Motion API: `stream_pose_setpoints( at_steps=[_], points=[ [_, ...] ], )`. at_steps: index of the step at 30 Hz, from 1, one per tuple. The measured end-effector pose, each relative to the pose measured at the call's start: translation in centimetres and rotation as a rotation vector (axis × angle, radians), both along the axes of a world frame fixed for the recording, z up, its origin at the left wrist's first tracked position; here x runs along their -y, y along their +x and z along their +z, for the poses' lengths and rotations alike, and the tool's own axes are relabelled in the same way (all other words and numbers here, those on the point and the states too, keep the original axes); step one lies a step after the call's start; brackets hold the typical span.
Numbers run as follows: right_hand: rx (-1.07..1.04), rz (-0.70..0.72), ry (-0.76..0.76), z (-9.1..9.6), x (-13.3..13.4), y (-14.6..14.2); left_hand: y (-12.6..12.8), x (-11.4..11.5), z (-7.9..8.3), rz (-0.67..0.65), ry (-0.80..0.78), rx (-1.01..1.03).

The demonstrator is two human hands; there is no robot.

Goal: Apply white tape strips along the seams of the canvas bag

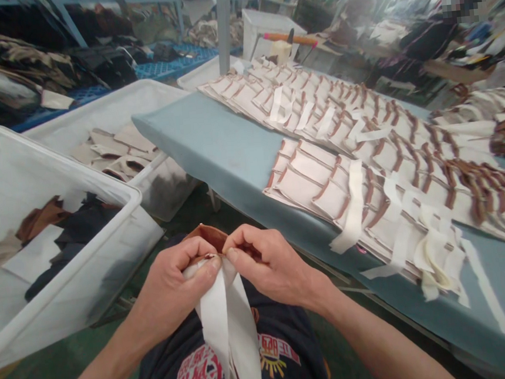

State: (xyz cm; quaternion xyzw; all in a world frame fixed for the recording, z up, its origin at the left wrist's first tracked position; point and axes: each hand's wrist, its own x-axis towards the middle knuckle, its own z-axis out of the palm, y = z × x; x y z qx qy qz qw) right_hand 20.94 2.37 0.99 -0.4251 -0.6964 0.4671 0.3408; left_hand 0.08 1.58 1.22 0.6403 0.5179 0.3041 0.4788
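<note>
Close to my body, my left hand (188, 277) and my right hand (270, 261) both pinch the upper edge of a fabric piece (236, 338). It is off-white with a brown part standing up behind my fingers, and its pale length hangs down over my dark apron. My fingertips nearly meet at the edge, thumbs on the near side. Whatever lies right under the fingertips is too small to make out. Right of my hands, cream fabric pieces with brown edging (311, 175) lie in overlapping rows on a blue-covered table (203, 135).
White strips (353, 204) lie across the rows. At left stand a white bin (120, 248) with dark and brown scraps and another bin (159, 91) with cream pieces. Behind them, a shelf (170, 52) bears folded fabric. A person (434, 44) is at the far right.
</note>
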Motion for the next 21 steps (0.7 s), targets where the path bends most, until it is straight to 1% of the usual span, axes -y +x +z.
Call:
stream_pose_setpoints(
  at_steps=[2, 3, 6, 8, 10, 12, 15, 17, 19, 21],
  points=[
    [-0.043, 0.020, -0.073, -0.1, -0.1, 0.2, -0.6, -0.1, 0.2, -0.055, -0.013, -0.018],
    [-0.052, 0.041, -0.084, 0.0, -0.1, 0.3, -1.0, -0.2, 0.4, -0.092, -0.020, -0.028],
    [-0.007, 0.106, -0.037, 0.4, -0.1, 0.5, -2.4, -0.5, 1.3, -0.220, -0.036, -0.049],
    [0.039, 0.125, 0.007, 0.8, 0.0, 0.4, -3.3, -0.9, 1.9, -0.296, -0.039, -0.054],
    [0.076, 0.137, 0.019, 1.2, 0.2, 0.1, -3.7, -1.4, 2.4, -0.359, -0.071, -0.037],
    [0.103, 0.148, 0.025, 1.7, 0.4, -0.3, -3.9, -1.9, 2.6, -0.405, -0.188, 0.015],
    [0.108, 0.146, 0.056, 2.3, 0.6, -0.7, -3.6, -2.5, 2.4, -0.488, -0.451, 0.159],
    [0.103, 0.152, 0.071, 2.4, 0.6, -0.7, -3.5, -2.7, 2.2, -0.538, -0.550, 0.235],
    [0.107, 0.170, 0.077, 2.3, 0.7, -0.5, -3.5, -2.5, 2.1, -0.570, -0.544, 0.243],
    [0.103, 0.186, 0.095, 1.9, 0.7, -0.3, -3.7, -2.0, 2.0, -0.563, -0.455, 0.161]
  ],
)
